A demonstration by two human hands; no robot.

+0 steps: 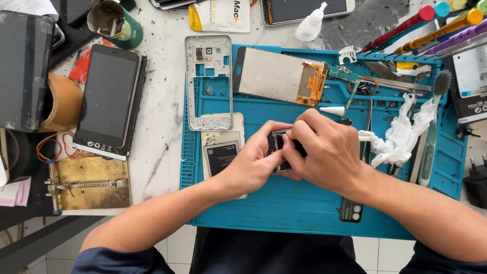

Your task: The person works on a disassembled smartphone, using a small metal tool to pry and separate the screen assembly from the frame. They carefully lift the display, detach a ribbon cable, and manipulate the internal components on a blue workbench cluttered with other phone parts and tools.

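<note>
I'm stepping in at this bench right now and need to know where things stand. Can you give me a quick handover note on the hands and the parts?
Left hand: grips a small dark phone part from the left side, over the blue mat.
Right hand: fingers pinch the same part from above and the right.
Parts: bare phone frame and screen assembly lie apart at the mat's top; battery sits left of the hands; white tissue to the right.
Done: phone is opened and split into pieces.
Left: the held part is in hand, not set down; what is being done to it is hidden by the fingers.
</note>
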